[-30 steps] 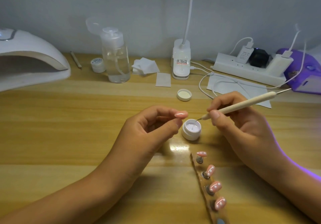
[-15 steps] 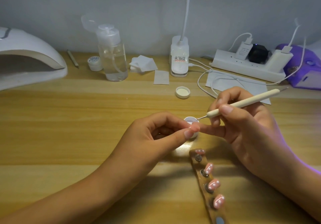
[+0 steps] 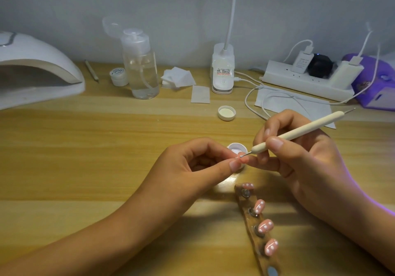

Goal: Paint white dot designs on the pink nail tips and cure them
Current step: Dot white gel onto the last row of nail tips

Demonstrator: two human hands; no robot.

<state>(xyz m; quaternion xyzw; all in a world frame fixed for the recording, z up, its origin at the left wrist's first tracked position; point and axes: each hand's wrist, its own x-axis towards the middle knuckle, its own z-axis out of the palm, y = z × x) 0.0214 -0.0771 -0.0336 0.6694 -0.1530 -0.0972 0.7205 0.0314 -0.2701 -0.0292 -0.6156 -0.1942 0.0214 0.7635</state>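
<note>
My left hand (image 3: 192,168) pinches a small pink nail tip (image 3: 242,155) between thumb and forefinger, just in front of the open white gel pot (image 3: 235,148). My right hand (image 3: 299,153) grips a cream dotting tool (image 3: 299,131) like a pen, and its metal point touches the held nail tip. One finger of my right hand rests against my left fingertips. A wooden holder strip (image 3: 255,228) lies below with several pink nail tips (image 3: 265,226) carrying white dots.
A white curing lamp (image 3: 32,70) stands at the far left. Along the back are a clear pump bottle (image 3: 141,66), a small jar (image 3: 118,76), white wipes (image 3: 178,78), a desk lamp base (image 3: 222,70), a power strip (image 3: 303,78) with cables and a purple device (image 3: 378,83). The pot's lid (image 3: 226,113) lies nearby.
My right hand brought the dotting tool down from the gel pot onto the nail tip. My left hand lowered the tip toward the pot and my hands came together.
</note>
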